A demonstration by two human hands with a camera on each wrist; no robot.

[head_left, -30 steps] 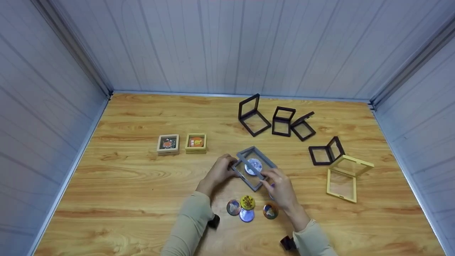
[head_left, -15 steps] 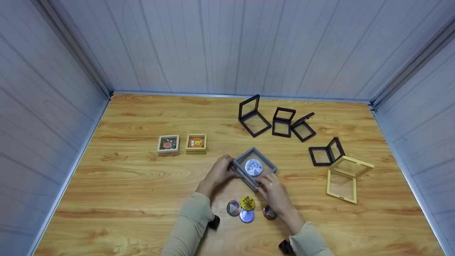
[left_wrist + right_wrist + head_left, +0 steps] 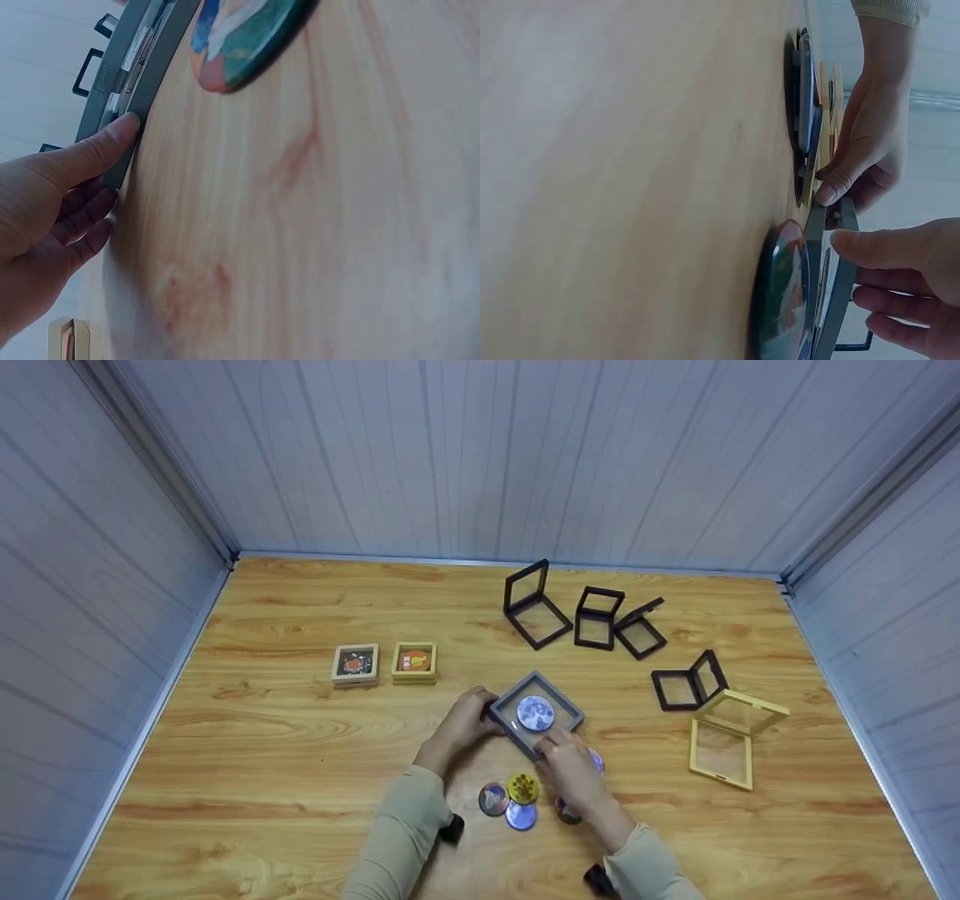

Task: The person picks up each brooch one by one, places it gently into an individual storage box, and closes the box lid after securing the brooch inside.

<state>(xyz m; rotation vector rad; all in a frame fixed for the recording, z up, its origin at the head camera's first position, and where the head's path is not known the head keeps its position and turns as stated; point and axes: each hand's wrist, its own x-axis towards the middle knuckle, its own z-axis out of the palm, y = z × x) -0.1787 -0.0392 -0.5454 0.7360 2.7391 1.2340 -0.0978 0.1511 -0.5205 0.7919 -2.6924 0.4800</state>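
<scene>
A grey square display frame [image 3: 566,696] with clear film sits turned like a diamond at the middle front. A blue-and-white round badge [image 3: 535,712] lies within its outline. At the left corner, my left hand [image 3: 466,721] grips the frame, thumb on its side in the left wrist view. My right hand [image 3: 574,772] pinches the frame's near corner; in the right wrist view its thumb lies on the upper half [image 3: 843,281], with a narrow gap to the lower half. Close by are a yellow badge [image 3: 523,787], a blue badge [image 3: 520,815] and a dark picture badge [image 3: 493,799].
Partly covered by my right hand are another dark badge [image 3: 568,811] and a purple badge [image 3: 598,760]. Several black frames [image 3: 537,622] stand open at the back right, beside a yellow open frame [image 3: 721,776]. Small boxed badges [image 3: 355,664] sit at the left.
The frame's raised upper half has come down over the badge. My right hand has shifted slightly left and toward me along with it; my left hand stays at the left corner.
</scene>
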